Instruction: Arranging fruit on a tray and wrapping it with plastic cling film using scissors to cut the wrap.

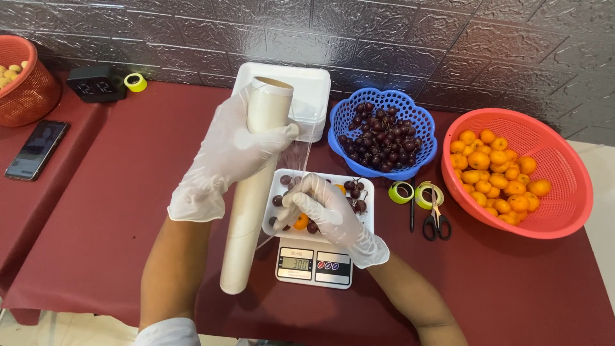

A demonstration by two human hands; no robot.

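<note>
Your gloved left hand (227,157) closes its grip around the tall cream cardboard cling-film roll (255,186). Your gloved right hand (327,211), just beside it, pinches the clear film sheet (300,157) over the white foam fruit tray (365,218) on the small digital scale (314,264).

There are three baskets: one blue basket (383,131) of dark cherries, one red basket (516,173) of small orange fruits, and one more red basket (29,83) at the left edge. Three tape rolls are visible: two (401,192) (428,195) by the one pair of scissors (436,221), one (135,82) far behind. There are also two white trays (301,86) (368,221), one scale (314,264), one phone (37,149), and one film roll (255,192).
</note>
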